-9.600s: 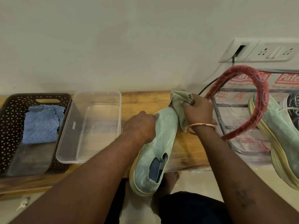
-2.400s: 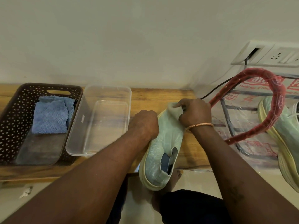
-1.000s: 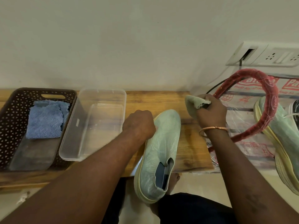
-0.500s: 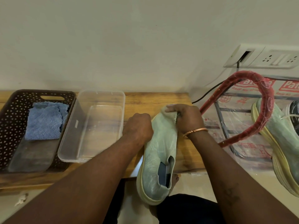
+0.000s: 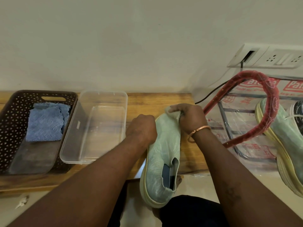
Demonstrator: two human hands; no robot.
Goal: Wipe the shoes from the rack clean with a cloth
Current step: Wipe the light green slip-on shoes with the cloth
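Where the knit shoe (image 5: 161, 154) overhangs the counter (image 5: 188, 154) edge, the left hand (image 5: 142, 128) clamps it. The right hand (image 5: 191, 118) clamps soft cloth (image 5: 172, 114).

Bench (image 5: 188, 154) left end: basket (image 5: 9, 128), towel (image 5: 45, 122) in its back half. Just right of basket: container (image 5: 72, 128). Near right end: shoe (image 5: 164, 153), heel overhanging front edge. Right of bench: rack (image 5: 250, 74), second shoe (image 5: 283, 136) on it.

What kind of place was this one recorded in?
Likely a home, by a wall: a wooden bench carrying a basket and a clear tub, a plastic-wrapped shoe rack beside it, and a socket panel on the wall.
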